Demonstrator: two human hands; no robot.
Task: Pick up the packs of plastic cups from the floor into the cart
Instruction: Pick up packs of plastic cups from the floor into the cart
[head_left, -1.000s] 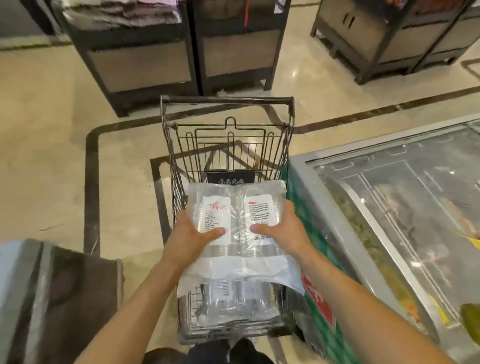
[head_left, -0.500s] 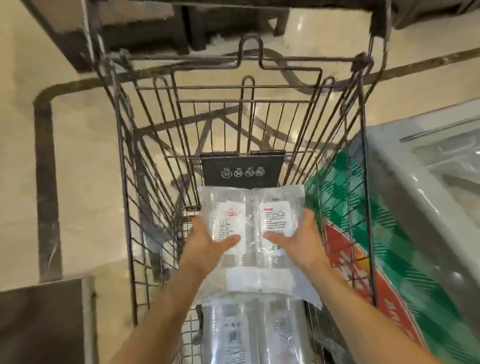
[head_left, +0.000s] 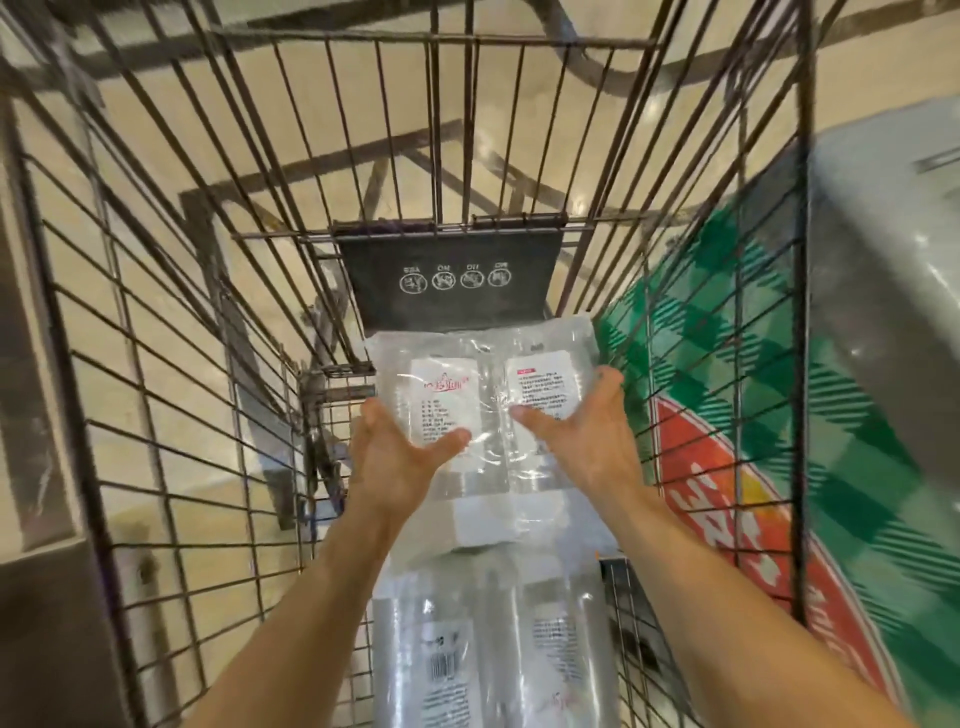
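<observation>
A clear pack of plastic cups with two white labels sits deep inside the wire cart, near its far end. My left hand holds the pack's left side with the thumb across the top. On the right side my right hand grips it the same way. Another clear pack of cups lies on the cart bottom under my forearms, closer to me.
A black plate with white icons hangs on the cart's far wall. A chest freezer with a green checked and red side stands right against the cart. Beige tiled floor shows through the wires on the left.
Both hands have carried the pack down and forward into the cart, from above its rim to near the bottom. The view has dropped closer to the cart.
</observation>
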